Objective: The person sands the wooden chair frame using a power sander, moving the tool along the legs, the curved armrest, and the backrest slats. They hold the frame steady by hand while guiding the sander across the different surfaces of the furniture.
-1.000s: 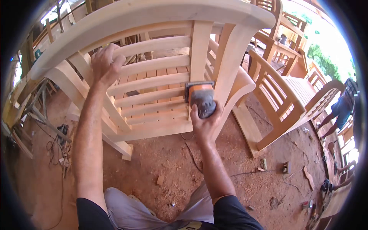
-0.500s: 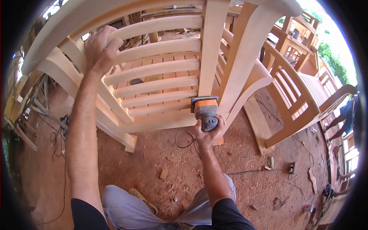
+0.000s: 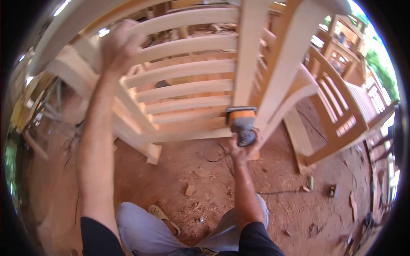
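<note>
Right hand (image 3: 241,152): fingers wrapped round rear of sander (image 3: 243,123), its pad at lower end of wide upright (image 3: 247,55) in slatted seat (image 3: 188,67). Left hand (image 3: 121,49) blurred, fingers curled round left upright (image 3: 134,106). Seat above dirt floor (image 3: 149,177); another seat (image 3: 347,96) at right.

Sawdust-coloured shavings (image 3: 205,173) and a small tan wood offcut (image 3: 189,190) litter the reddish-brown earth floor (image 3: 141,179) of an open-sided furniture workshop, where a gray-and-orange handheld power sander (image 3: 243,126) is at a large pale-wood slatted bench (image 3: 246,59), near another tan wooden slatted seat (image 3: 356,121). Bright green foliage (image 3: 380,70) shows beyond.
</note>
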Demonstrator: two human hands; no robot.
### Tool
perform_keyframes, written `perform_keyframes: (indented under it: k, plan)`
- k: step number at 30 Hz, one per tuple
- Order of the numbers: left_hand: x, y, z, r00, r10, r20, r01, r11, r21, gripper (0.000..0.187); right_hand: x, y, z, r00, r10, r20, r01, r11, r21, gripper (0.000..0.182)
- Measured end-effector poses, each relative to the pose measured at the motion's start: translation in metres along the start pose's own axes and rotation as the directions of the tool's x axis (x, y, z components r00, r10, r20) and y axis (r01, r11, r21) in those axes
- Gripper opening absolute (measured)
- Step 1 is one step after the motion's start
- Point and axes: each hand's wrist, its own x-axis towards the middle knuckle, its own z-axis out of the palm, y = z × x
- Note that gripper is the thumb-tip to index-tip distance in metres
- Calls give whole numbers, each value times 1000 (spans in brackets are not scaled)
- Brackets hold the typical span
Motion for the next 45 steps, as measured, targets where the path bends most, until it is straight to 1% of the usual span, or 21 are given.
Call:
perform_keyframes:
  k: [1, 2, 3, 4, 5, 6, 7, 8, 9, 10, 12, 15, 19, 25, 27, 29, 31, 34, 40, 43, 45]
  plan:
    - [-3, -9, 10, 998, -42, -49, 39, 998, -59, 46, -4, 9, 1, 1000, -29, 5, 29, 999, 17, 72]
    - [-2, -3, 8, 992, -128, -10, 127, 988, -91, 47, -5, 9, 0, 1000, -4, 22, 3, 999, 39, 73]
    - [-3, -11, 10, 990, 127, -64, -125, 991, 43, 21, -10, 5, 3, 991, 136, -5, -136, 990, 33, 74]
    - [-5, -13, 14, 996, 61, -67, -59, 998, 28, 28, -7, 9, 1, 1000, 29, 4, -29, 999, 16, 76]
    - [4, 25, -4, 963, -264, -49, 263, 964, -35, 35, -16, 20, 10, 987, 161, -27, -152, 965, 213, 72]
    - [7, 32, -7, 921, -388, -39, 386, 922, -36, 37, -11, 19, 7, 997, 56, -53, -48, 988, 148, 65]
    - [10, 21, 2, 948, -318, -22, 318, 946, 62, 35, -7, 20, 5, 996, -49, -78, 56, 995, 78, 60]
    - [6, 17, 11, 950, -264, -168, 266, 964, -8, 37, -11, 21, 5, 999, -7, -51, 10, 999, 50, 61]
    - [3, 16, 12, 945, -263, -194, 264, 964, -24, 38, -13, 27, 8, 998, -7, -66, 16, 991, 133, 61]
    - [5, 17, 12, 941, -262, -215, 258, 965, -47, 39, -13, 31, 6, 999, -23, -44, 26, 996, 84, 61]
    - [6, 18, 16, 931, -272, -243, 269, 962, -46, 40, -22, 28, 6, 963, 265, 56, -271, 929, 254, 60]
    - [6, 22, 9, 920, -289, -264, 278, 957, -79, 42, -15, 32, 1, 999, 26, 26, -27, 997, 71, 59]
    - [6, 25, 8, 916, -298, -268, 281, 955, -99, 43, -15, 28, -1, 997, 64, 34, -67, 994, 81, 59]
    - [6, 28, 5, 920, -302, -249, 284, 953, -104, 40, -16, 32, -2, 1000, 11, 9, -11, 1000, 5, 60]
    - [6, 28, 3, 922, -301, -242, 282, 953, -110, 38, -20, 31, 0, 992, 126, 30, -128, 989, 74, 61]
    - [6, 29, 3, 921, -302, -248, 282, 953, -116, 36, -21, 30, 0, 988, 149, 32, -151, 986, 65, 61]
    - [6, 29, 4, 916, -296, -270, 273, 954, -121, 35, -19, 31, -1, 997, 79, 12, -79, 996, -29, 60]
    - [4, 28, 3, 923, -287, -255, 267, 957, -111, 35, -22, 31, -1, 987, 159, 22, -158, 987, -22, 60]
    - [5, 29, 3, 924, -272, -268, 253, 962, -105, 33, -20, 31, -2, 997, 70, 12, -69, 995, -73, 59]
    - [5, 29, -1, 933, -273, -235, 255, 961, -105, 32, -19, 24, -1, 982, 187, 35, -188, 982, 33, 58]
    - [4, 30, -5, 932, -265, -247, 249, 964, -95, 33, -13, 20, 2, 994, 114, -2, -113, 992, 56, 58]
